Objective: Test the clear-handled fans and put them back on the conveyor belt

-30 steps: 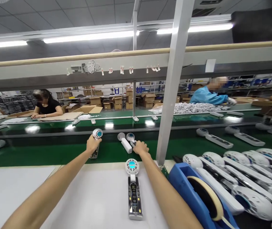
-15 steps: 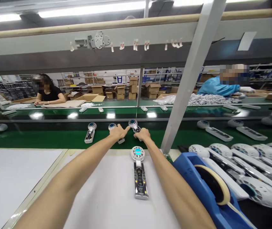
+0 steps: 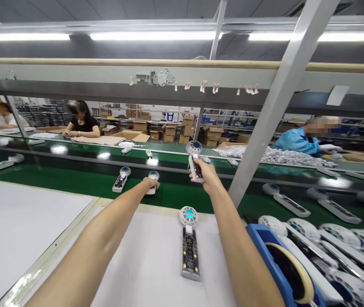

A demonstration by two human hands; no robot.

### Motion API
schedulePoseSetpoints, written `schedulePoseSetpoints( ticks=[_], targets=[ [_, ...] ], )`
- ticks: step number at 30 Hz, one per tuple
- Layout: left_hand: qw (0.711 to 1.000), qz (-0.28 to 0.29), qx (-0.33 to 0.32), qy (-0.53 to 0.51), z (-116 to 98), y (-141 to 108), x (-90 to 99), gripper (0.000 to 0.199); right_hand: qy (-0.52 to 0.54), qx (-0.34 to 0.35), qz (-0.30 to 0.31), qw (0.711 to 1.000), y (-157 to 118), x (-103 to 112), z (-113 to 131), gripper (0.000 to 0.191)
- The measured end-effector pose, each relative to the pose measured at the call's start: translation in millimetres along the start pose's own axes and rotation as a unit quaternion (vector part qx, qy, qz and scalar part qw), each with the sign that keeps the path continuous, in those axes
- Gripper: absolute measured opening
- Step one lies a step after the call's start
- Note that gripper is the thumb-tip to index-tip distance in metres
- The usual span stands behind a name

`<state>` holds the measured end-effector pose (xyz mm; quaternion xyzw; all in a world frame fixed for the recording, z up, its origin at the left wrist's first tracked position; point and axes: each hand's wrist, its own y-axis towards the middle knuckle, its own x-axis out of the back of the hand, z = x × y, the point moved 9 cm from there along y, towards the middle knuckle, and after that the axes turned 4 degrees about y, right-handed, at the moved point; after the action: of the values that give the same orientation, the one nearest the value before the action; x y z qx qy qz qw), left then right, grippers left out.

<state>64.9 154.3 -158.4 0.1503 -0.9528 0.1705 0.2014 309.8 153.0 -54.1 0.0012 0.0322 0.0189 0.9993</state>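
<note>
My right hand (image 3: 206,172) holds a white handheld device (image 3: 196,168) with a round vented head, raised above the green belt. My left hand (image 3: 150,184) is closed over the body of a second device (image 3: 153,175), whose round head shows beyond the fingers. Between my forearms, a third device (image 3: 191,253) lies face up on the white work surface (image 3: 143,256), its dark circuit board showing and a bright teal disc in its head. Another device (image 3: 120,181) rests on the belt left of my left hand.
A blue tape dispenser (image 3: 265,243) stands at the right beside a pile of similar devices (image 3: 338,243). A slanted metal post (image 3: 274,98) rises right of my right hand. More devices lie along the green belt (image 3: 73,177). People sit across the line.
My right hand has lifted a device off the belt. My left hand has moved slightly left and closed over another one. The camera view has tilted upward.
</note>
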Motion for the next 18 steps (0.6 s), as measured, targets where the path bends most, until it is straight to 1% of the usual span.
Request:
schedulePoseSetpoints(
  ticks=[2,4,6,8,10,12,13,15,18],
  targets=[
    [0.998,0.032,0.007,-0.046,-2.7,-10.0,1.4,0.03,0.043,0.011,0.015,0.999,-9.9,-3.9,12.8,0.028],
    [0.993,0.065,-0.016,-0.1,-16.8,-22.8,2.0,0.029,0.083,0.023,0.026,0.996,-20.0,-5.0,24.4,0.025],
    [0.981,0.09,-0.065,-0.162,-40.8,-40.4,7.7,0.031,0.112,0.035,0.035,0.992,-30.6,-5.1,35.0,0.02],
    [0.961,0.106,-0.122,-0.224,-68.1,-64.2,20.2,0.033,0.129,0.049,0.045,0.989,-41.7,-6.0,46.0,0.015],
    [0.938,0.125,-0.168,-0.275,-91.6,-93.3,34.8,0.028,0.137,0.067,0.05,0.987,-52.5,-7.9,56.7,0.019],
    [0.918,0.153,-0.199,-0.306,-107.8,-123.9,46.3,0.022,0.142,0.082,0.051,0.985,-62.1,-10.2,65.6,0.025],
    [0.91,0.164,-0.214,-0.315,-113.3,-138.2,51.0,0.025,0.142,0.088,0.051,0.985,-66.2,-11.7,69.1,0.029],
    [0.897,0.179,-0.248,-0.319,-120.4,-162.8,58.0,0.037,0.135,0.105,0.056,0.984,-73.5,-15.0,75.5,0.037],
    [0.881,0.183,-0.315,-0.302,-126.2,-187.0,65.7,0.058,0.122,0.132,0.081,0.98,-83.6,-21.8,83.3,0.049]
  ],
)
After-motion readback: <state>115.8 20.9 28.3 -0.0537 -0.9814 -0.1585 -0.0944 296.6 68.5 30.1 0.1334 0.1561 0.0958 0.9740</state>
